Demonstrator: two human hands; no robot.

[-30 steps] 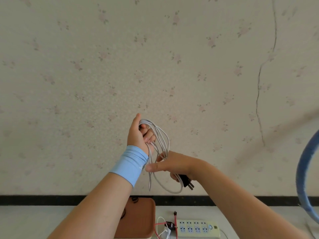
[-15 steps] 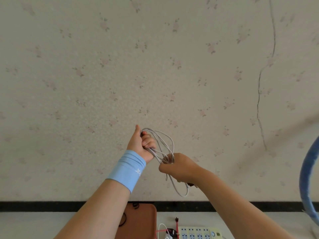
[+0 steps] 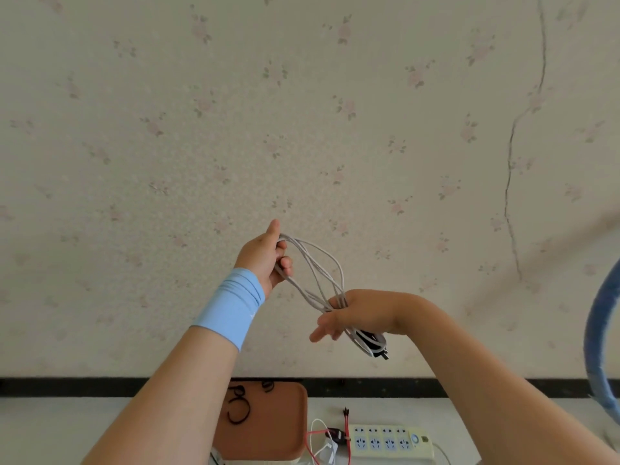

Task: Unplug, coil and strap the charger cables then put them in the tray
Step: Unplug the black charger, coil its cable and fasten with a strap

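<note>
Charger cable [image 3: 317,302] coil stretched between hands | left hand [image 3: 265,256] grips top loops | right hand [image 3: 359,312] pinches lower end

text: none legible | power strip [image 3: 389,443]: markings too small to read

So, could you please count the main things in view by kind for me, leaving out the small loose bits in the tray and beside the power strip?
Hands: 2, the left hand and the right hand
Coiled cable: 1
Tray: 1
Power strip: 1
Total: 5
</note>
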